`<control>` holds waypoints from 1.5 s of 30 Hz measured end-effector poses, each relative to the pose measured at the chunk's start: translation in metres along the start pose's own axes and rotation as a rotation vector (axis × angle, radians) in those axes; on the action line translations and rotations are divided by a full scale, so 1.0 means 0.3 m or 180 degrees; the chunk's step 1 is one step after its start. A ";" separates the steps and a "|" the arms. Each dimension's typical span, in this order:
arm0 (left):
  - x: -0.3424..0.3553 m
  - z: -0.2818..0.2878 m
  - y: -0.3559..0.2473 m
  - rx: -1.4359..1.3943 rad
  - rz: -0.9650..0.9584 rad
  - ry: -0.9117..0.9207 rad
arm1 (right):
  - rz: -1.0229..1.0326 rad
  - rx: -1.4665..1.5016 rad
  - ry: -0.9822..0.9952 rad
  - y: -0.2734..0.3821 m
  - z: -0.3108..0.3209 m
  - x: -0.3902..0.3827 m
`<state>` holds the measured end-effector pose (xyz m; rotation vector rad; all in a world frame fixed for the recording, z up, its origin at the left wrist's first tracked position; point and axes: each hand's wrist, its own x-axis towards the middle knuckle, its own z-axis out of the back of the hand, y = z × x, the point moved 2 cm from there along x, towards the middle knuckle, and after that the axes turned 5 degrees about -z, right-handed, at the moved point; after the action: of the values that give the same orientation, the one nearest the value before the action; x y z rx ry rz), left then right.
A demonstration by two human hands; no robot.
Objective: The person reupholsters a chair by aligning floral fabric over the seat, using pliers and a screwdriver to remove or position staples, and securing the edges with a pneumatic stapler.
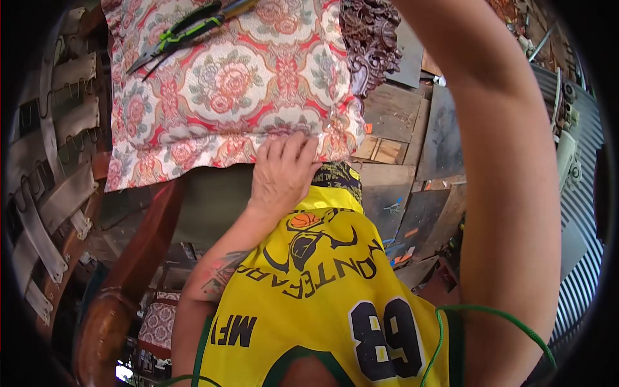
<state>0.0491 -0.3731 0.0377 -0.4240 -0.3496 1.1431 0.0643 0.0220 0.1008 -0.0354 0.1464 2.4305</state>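
Note:
A floral red, pink and cream fabric cushion with a flanged border fills the upper left middle. My left hand grips its lower border, fingers curled on the fabric. Green and black long-nosed pliers lie on the cushion, with another tool's handle beside them. My right arm rises along the right side and leaves the top edge; its hand is out of view. Dark carved ornate wood shows behind the cushion's right side. My yellow jersey is below my left hand.
A wooden frame with straps stands at the left, beside a curved polished wood piece. A patterned upholstered seat is at lower left. Patched wooden boards lie below and right, with corrugated metal sheeting at the far right.

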 end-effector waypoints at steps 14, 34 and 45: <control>-0.037 -0.004 -0.039 0.0047 0.0261 -0.0102 | -0.1913 0.2094 0.0378 -0.003 0.325 -1.191; -0.064 -0.057 0.047 -0.0147 -0.0243 -0.0414 | -0.4975 0.5074 0.1513 0.528 0.087 -1.195; -0.069 -0.064 0.055 0.0005 -0.0231 -0.0455 | -0.5237 0.5166 0.1492 0.552 0.035 -1.055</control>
<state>0.0375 -0.3892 0.0119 -0.3265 -0.4851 1.1053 0.1977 -0.3063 0.1476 0.0142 1.4771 0.2112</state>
